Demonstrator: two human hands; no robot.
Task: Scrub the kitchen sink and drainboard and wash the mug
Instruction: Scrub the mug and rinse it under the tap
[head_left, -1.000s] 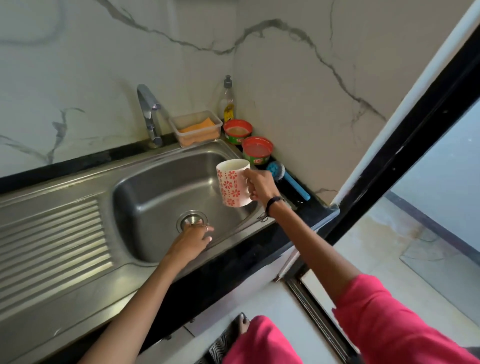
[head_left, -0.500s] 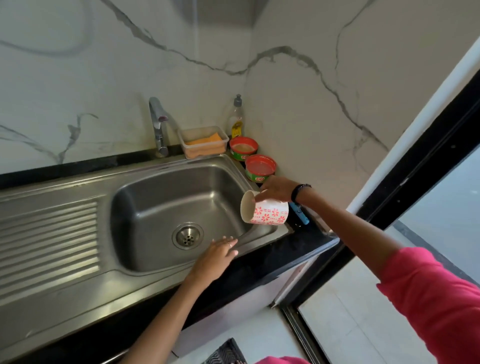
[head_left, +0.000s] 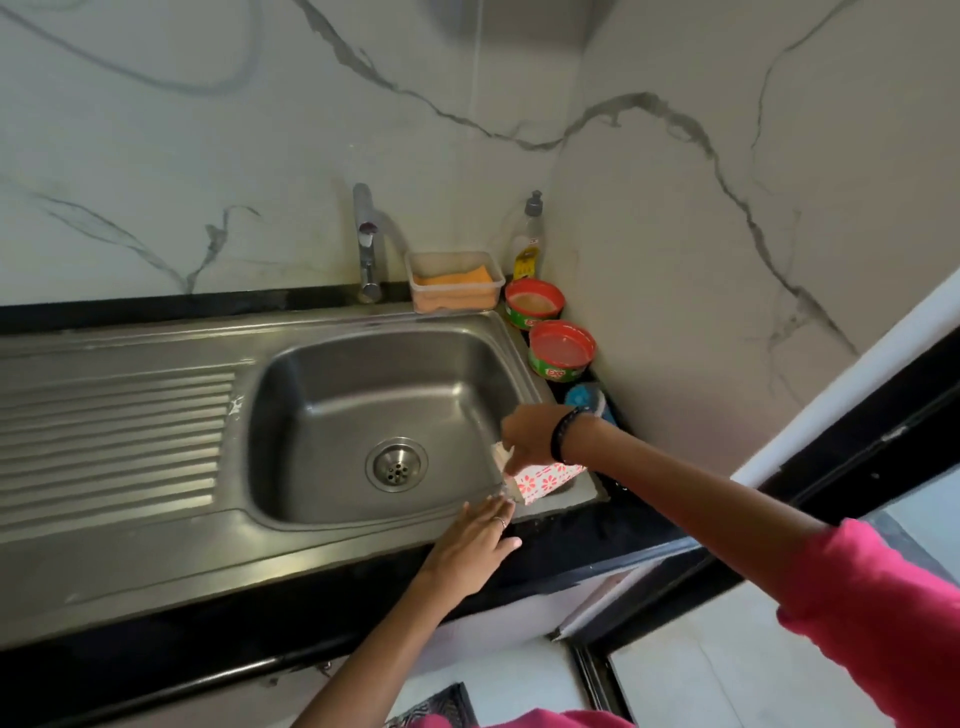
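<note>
Mug (head_left: 548, 480) in hand, a person stood at a steel kitchen sink (head_left: 384, 415) whose basin looked dry and whose tap (head_left: 367, 244), at 12 o'clock of the drain (head_left: 397, 462), was not running. The right hand (head_left: 530, 436) was closed over the floral mug from above, pressing it down on its side on the sink's corner ledge at about 3 o'clock of the drain, mouth turned toward the basin; parking it there would likely clear the bowl for scrubbing. The left hand (head_left: 475, 545) lay open and flat, fingers spread, holding nothing, on the front rim at 5 o'clock, fingertips just beside the mug's lip, apparently to steady it as it settled. The ribbed drainboard (head_left: 114, 436) stretched away at 9 o'clock. An orange sponge waited in a clear tub (head_left: 457, 280) at 1 o'clock, beside a soap bottle (head_left: 527, 244) and two red-rimmed tubs of cleaner (head_left: 561, 351), so scrubbing had probably not begun.

Half a second earlier the mug had hung tilted in the air above the basin's right edge and the left hand hovered inside the rim; one second earlier the mug was upright and the left hand was at the drain.
</note>
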